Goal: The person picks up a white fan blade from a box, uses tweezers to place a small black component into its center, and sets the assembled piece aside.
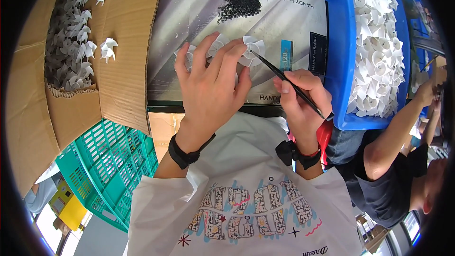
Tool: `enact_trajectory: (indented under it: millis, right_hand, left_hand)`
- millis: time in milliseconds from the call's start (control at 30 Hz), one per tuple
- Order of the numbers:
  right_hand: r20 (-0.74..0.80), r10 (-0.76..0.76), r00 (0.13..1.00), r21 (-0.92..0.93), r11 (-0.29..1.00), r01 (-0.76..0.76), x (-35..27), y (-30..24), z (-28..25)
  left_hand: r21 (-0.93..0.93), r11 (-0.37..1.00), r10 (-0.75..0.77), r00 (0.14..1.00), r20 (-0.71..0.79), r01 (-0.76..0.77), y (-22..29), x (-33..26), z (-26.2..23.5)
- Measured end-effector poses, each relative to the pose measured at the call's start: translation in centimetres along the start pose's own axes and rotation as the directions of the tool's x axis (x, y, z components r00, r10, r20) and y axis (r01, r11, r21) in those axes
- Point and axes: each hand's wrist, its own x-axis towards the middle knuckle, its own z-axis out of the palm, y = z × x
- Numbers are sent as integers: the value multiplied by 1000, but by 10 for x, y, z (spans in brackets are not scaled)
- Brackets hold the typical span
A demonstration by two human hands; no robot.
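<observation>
My right hand (303, 96) is closed on a pair of black tweezers (284, 78), held like a pen. The tips reach the hub of a small white fan wheel (253, 57) on the printed sheet. My left hand (211, 83) lies over several more white fan wheels, its fingers spread. Its index fingertip rests at the left edge of the wheel under the tweezers, with the thumb just below. One fan wheel (216, 46) shows between its fingers; the others are partly hidden. Beyond the hands lies a pile of tiny black rings (241, 5).
At the right, a blue bin (339, 109) is heaped with white fan wheels (377, 57). An open cardboard box (125, 33) at the left holds more, with two loose on its flap. A green plastic crate (102, 170) stands below it. Another person (393, 175) works at the right.
</observation>
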Motion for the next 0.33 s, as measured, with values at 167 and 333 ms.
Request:
enact_trajectory:
  millis: [167, 333]
  right_hand:
    - [10, -2, 1000, -10, 1000, 2, 1, -2, -1]
    - [23, 0, 1000, -21, 1000, 1, 1, -2, 0]
  left_hand:
    - [6, 1000, 1, 1000, 28, -2, 0, 0, -2]
    - [8, 1000, -5, 999, 32, 5, 1, 0, -2]
